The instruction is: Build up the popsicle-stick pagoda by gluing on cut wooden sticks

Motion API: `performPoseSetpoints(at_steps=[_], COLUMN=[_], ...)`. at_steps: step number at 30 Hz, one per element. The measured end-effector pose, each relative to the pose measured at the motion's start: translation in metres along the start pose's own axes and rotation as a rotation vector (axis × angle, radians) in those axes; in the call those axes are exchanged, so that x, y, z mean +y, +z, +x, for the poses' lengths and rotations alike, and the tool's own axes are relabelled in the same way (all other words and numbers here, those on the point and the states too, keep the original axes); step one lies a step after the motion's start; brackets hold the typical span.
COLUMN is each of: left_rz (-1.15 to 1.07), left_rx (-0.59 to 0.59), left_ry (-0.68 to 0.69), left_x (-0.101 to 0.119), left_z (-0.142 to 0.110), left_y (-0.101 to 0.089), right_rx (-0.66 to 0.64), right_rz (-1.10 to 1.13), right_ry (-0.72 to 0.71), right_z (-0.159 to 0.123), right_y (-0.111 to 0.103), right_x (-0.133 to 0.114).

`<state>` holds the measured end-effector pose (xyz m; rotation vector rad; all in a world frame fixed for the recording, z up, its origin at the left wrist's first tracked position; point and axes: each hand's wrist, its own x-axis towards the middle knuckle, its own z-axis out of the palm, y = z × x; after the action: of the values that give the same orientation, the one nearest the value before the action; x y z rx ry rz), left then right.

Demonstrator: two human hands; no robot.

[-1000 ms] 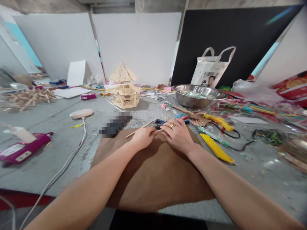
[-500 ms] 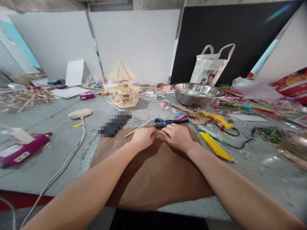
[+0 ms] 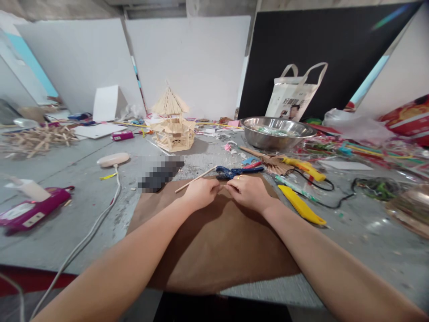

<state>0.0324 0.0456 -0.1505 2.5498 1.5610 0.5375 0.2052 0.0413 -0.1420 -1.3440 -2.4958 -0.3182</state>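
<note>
My left hand (image 3: 202,193) and my right hand (image 3: 250,191) meet over the far part of a brown sheet (image 3: 217,250), fingertips nearly touching. Both are closed in a pinch, with thumbs and forefingers facing each other. Something small and pale seems to lie between the fingertips, but it is too small to name. A thin wooden stick (image 3: 184,187) lies slanted just beyond my left hand. Blue-handled pliers (image 3: 239,171) rest right behind the two hands. Farther back stands a small pagoda model (image 3: 172,129) made of wooden sticks.
Right of the sheet lie a yellow cutter (image 3: 301,205) and a yellow glue gun (image 3: 306,167) with a black cord. A metal bowl (image 3: 278,138) stands behind them. On the left are a purple power strip (image 3: 36,210), a white cable (image 3: 97,223) and a stick pile (image 3: 40,138).
The hands stay in almost the same place, pinched together; the fingertips shift only slightly. The whole view moves a little. Nothing else visibly moves.
</note>
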Motion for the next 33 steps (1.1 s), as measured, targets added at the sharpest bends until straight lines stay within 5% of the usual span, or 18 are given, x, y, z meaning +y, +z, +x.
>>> performPoseSetpoints(at_steps=[8,13,23,27,33], left_rz=[-0.376,-0.628,-1.059,-1.238,-1.393], left_rx=[-0.007,0.005,-0.038,-0.016,0.004], left_ry=[0.161,0.024,-0.283,-0.359,-0.442], left_x=[-0.010,-0.010,-0.014,-0.016,-0.021], left_z=[0.002,0.002,0.006,0.006,0.006], left_y=[-0.001,0.000,0.006,0.004,0.004], right_rx=[0.006,-0.108,-0.121,-0.048,-0.251], right_rz=[0.215,0.115,0.111,0.028,-0.032], right_ry=[-0.048,0.078,-0.068,0.177,0.372], right_z=[0.002,0.003,0.004,0.005,0.004], right_y=[-0.001,0.002,0.008,0.005,0.007], right_x=[0.014,0.020,0.013,0.023,0.030])
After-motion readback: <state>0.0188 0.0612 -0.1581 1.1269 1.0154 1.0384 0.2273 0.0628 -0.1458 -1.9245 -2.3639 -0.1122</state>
